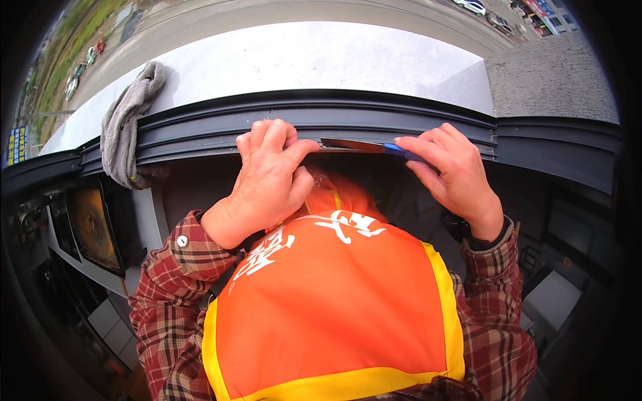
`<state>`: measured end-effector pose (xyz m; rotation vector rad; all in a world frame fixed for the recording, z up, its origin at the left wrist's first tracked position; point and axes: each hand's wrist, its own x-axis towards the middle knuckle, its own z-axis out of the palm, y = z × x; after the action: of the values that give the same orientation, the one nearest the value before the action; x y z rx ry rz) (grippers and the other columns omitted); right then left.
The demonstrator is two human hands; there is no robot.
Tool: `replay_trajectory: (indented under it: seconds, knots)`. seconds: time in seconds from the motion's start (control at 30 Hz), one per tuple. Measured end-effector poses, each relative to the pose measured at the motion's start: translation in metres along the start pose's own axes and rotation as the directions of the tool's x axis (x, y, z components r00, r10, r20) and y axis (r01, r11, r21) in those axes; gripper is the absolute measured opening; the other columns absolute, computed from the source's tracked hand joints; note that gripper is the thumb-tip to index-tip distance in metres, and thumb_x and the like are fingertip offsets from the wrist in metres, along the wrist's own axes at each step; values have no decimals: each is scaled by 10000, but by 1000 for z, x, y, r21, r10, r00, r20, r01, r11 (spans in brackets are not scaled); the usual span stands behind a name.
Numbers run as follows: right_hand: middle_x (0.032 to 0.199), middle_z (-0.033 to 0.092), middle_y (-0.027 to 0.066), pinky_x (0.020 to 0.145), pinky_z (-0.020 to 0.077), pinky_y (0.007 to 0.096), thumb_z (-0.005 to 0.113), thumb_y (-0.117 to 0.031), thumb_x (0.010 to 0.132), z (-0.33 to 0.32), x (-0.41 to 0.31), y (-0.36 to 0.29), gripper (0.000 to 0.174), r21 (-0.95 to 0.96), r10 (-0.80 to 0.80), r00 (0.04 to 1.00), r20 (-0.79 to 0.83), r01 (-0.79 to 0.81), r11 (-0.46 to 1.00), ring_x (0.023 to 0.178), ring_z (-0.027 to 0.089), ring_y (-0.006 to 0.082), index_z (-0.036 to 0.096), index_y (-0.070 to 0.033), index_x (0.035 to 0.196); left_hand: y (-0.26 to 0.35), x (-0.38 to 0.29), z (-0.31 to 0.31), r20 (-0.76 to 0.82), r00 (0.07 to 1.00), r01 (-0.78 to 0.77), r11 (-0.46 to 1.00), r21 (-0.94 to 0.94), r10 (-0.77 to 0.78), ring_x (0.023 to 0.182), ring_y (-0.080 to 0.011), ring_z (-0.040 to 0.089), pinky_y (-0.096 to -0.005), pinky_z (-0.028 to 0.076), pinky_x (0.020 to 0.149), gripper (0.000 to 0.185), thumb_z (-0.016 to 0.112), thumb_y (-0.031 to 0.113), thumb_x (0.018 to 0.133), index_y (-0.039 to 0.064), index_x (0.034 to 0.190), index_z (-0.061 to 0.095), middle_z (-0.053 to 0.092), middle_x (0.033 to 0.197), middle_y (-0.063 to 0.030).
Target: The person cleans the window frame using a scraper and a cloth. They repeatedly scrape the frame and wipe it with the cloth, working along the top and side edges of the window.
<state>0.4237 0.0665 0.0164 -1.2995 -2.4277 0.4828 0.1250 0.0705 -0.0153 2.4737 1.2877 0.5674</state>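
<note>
My right hand (454, 168) grips the blue handle of a thin metal blade (358, 145), a knife or a scraper. The blade points left and lies along the inner edge of a dark grey metal window track (321, 116). Just left of the blade's tip, my left hand (273, 175) rests at the same edge with its fingers curled and its index fingertip close to the tip. Whether those fingers pinch anything is hidden. Pale specks of debris show beside the blade.
A grey cloth (131, 125) hangs over the track at the left. Outside lies a white ledge (326, 60), with a road (241, 25) far below. A rough grey wall (551, 75) bounds the right side. Indoors at the left is a stained brown tray (93, 220).
</note>
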Motion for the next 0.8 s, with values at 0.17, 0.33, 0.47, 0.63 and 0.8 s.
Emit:
replay_trajectory:
  seconds: [0.17,0.33,0.47,0.63,0.8]
  knots:
    - [874,650,85,718,474,352,727,-14,759,6,5,6,329,103,-10,1000,14,8,995,793,573,276,682,-52,1082,-3,-5,1,47,991,126,986,-112,-122,995,-266,412,-409,304,842,325,617,56,686,98,999,694,442,994,-70]
    - [837,624,69,729,487,385,724,-90,800,8,5,5,336,120,4,1000,25,-7,993,817,580,284,672,-117,1131,-3,-6,-3,70,982,185,960,-208,-174,982,-252,385,-379,290,822,338,591,59,704,99,1023,696,421,979,-60]
    - [906,659,104,727,476,357,720,-28,770,5,5,2,325,240,47,999,-3,-45,970,798,569,289,678,-49,1092,-4,-6,-10,75,974,226,924,-308,-214,969,-245,384,-368,286,810,359,582,59,711,100,1046,702,418,968,-53]
    - [896,653,100,726,482,359,723,-7,752,-3,4,0,339,96,29,1000,1,-29,995,801,576,289,684,-55,1086,-3,-10,-14,19,985,175,975,-135,-174,980,-252,401,-387,290,818,373,604,61,691,107,1047,706,435,973,-60]
    - [808,584,55,708,487,369,724,-52,770,-3,4,-1,339,-24,-17,1000,-22,16,1000,792,568,263,686,-118,1100,1,-10,-5,-16,995,99,995,20,-98,1021,-286,417,-425,298,838,357,631,68,660,91,1011,695,453,987,-84]
